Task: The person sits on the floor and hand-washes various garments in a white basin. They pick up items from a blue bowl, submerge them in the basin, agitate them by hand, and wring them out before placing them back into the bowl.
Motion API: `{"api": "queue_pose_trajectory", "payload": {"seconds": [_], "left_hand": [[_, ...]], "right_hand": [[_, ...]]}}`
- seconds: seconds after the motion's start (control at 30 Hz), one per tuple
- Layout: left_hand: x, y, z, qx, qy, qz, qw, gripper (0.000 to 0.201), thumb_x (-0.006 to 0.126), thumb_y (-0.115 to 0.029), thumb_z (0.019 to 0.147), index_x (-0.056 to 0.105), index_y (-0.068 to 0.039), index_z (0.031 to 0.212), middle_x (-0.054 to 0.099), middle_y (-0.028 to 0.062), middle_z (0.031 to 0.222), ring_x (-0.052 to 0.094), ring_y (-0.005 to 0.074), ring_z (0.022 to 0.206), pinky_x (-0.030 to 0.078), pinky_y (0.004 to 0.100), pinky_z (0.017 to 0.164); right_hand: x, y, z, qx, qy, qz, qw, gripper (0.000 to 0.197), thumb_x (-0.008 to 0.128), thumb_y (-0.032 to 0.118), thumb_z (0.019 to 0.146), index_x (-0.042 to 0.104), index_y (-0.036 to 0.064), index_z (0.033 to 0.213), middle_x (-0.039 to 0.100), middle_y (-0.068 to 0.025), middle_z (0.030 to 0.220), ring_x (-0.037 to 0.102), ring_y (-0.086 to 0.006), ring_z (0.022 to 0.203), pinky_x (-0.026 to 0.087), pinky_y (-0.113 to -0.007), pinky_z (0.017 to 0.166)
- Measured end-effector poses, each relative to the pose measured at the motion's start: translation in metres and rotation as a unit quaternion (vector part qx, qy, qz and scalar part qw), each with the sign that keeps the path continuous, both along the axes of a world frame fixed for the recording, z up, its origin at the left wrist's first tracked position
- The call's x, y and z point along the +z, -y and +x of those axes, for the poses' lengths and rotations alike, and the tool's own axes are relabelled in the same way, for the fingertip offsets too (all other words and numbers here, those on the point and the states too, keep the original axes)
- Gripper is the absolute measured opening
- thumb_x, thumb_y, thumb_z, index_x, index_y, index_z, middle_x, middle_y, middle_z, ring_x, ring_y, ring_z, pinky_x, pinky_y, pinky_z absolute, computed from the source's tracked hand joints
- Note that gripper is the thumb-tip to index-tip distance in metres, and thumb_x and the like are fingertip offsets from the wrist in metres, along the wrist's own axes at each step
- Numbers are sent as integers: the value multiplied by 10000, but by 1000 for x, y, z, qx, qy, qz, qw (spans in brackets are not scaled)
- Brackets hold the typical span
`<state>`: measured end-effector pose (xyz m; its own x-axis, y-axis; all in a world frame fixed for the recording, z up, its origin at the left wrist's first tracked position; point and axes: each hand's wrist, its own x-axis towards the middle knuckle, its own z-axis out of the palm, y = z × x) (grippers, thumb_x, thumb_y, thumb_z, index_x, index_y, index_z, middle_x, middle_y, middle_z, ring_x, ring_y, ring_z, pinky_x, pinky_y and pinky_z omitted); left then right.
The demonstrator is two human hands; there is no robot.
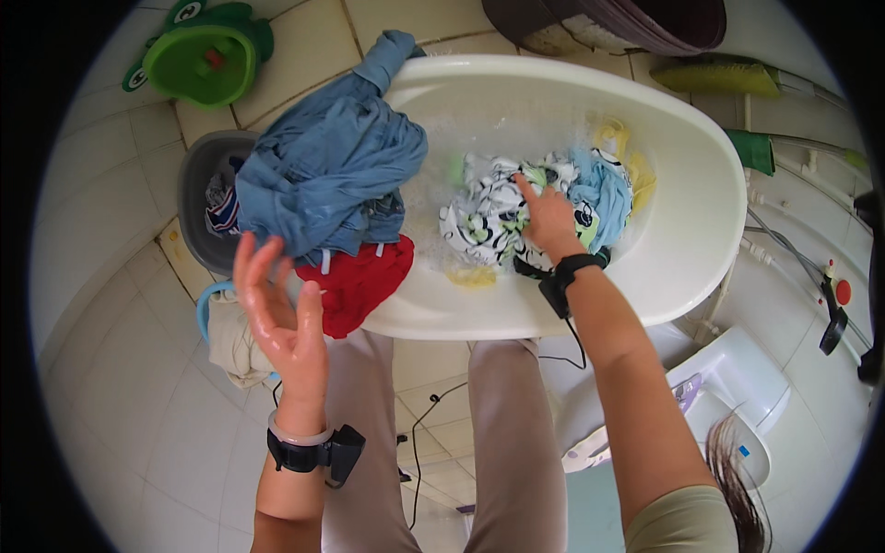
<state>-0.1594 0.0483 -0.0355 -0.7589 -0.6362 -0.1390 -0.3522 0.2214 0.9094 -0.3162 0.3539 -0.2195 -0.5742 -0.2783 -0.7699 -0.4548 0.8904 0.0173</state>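
Note:
My left hand [284,313] is raised, wet, with its fingers apart and nothing in it. It is close to a damp blue denim garment [332,157] and a red cloth [359,286], both draped over the left end of a white bathtub [691,276]. Inside the tub, my right hand [550,221] rests on a wet white garment with a black and green pattern [489,207]. Its index finger is stretched out over the fabric; the other fingers are partly hidden. Beside it lie a light blue cloth [604,189] and a yellow cloth [641,180].
A grey basin [198,244] with clothes stands left of the tub, near a blue-rimmed basket holding beige cloth [238,341]. Behind are a green frog-shaped potty [207,60] and a dark bucket [636,23]. A broom [719,78] and hoses are at right; a toilet [737,387] stands lower right.

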Motion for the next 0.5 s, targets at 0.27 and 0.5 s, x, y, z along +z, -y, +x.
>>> {"api": "queue_pose_trajectory", "payload": {"seconds": [0.27,0.5], "left_hand": [[-18,-75,-41,-272,68,-4,960,774,795,-129,672,428,-49,1349,320,212,1453,411,368,1288,324,443,1089],[-120,-106,-62,-340,54,88,935,810,854,-160,547,492,-121,1270,526,177,1279,479,363,1239,354,429,1066]], "right_hand": [[101,-1,-50,-27,167,-297,940,605,735,112,596,611,67,1186,642,-198,772,621,-379,758,490,-444,676],[186,40,-89,15,257,-418,871,502,732,125,598,641,29,1082,645,-179,786,623,-375,762,502,-419,703]]}}
